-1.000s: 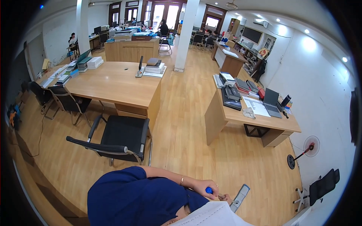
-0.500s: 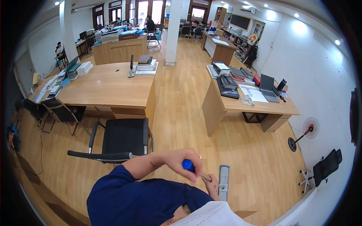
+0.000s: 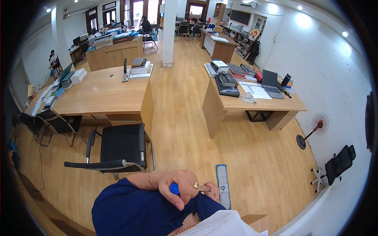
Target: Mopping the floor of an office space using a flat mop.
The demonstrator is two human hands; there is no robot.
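Two hands meet at the lower centre: a blue-tipped handle [image 3: 175,189] is gripped in the left hand [image 3: 177,187], the right hand [image 3: 212,191] just behind, its grip hidden, above a flat mop head [image 3: 223,185] lying lengthwise up-frame.

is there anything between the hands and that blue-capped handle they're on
Nothing visible: the left hand is wrapped directly around the blue-capped handle, and the right hand sits against the shaft beside it. The mop head lies on bare wooden floor.
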